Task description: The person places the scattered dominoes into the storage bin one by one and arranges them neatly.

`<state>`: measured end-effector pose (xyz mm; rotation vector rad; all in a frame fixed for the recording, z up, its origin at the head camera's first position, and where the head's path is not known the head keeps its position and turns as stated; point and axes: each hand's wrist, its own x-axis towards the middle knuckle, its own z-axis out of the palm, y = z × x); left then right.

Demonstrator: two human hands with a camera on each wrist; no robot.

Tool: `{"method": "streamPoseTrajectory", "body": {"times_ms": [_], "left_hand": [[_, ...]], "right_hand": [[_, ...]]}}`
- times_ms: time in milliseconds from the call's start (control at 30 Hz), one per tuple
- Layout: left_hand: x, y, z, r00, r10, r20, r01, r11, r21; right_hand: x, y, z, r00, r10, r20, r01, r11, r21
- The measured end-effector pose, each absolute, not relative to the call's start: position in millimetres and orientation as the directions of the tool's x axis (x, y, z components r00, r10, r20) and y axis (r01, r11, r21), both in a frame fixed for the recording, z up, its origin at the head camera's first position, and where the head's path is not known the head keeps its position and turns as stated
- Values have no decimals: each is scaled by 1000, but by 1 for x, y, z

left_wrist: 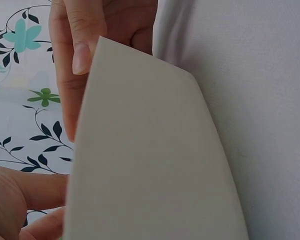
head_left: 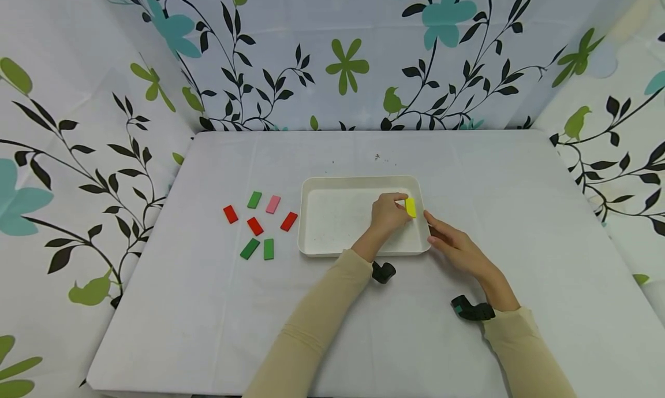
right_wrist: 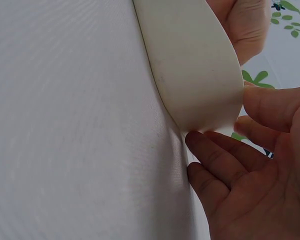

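A white rectangular tray [head_left: 332, 222] lies on the table. Over its right end, my left hand [head_left: 388, 216] pinches a small yellow rectangular block [head_left: 410, 207], which stands tilted inside the tray. My right hand [head_left: 459, 249] is at the tray's right side. In the right wrist view its extended fingers [right_wrist: 215, 156] touch the tray's outer wall [right_wrist: 195, 65], with the thumb by the rim. The tray wall fills much of the left wrist view and hides the yellow block there; part of the left hand [left_wrist: 20, 200] shows at its lower left.
Left of the tray several small blocks lie scattered: red ones [head_left: 255, 226], green ones [head_left: 250, 248] and a pink one [head_left: 272, 204]. A white cloth covers the table [head_left: 171, 305]. Patterned curtains [head_left: 312, 51] hang behind and at both sides.
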<state>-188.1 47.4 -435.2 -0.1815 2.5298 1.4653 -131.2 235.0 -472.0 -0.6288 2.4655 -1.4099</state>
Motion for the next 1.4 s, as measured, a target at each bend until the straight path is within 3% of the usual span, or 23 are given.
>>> {"method": "streamPoseTrajectory", "body": {"times_ms": [333,600,933,1400], "left_hand": [[-189,53,-440,-954,-23,-300,-249,619,745],[-188,57,-449,-968,67,-241,-129,690,712],[-187,56,-455,-977,138,-161,-17,708,706],[-187,54,-453,-974,147,-174,-19,710,704]], "right_hand": [[-131,234,-474,-880,-475,21,-251,427,-868],[-131,235,-475,-873,-487,36,-268,415,-869],[-131,234,-474,-874,-484,36,-265,414,-871],[-131,234,-474,-877,-480,32,-267,431,-862]]}}
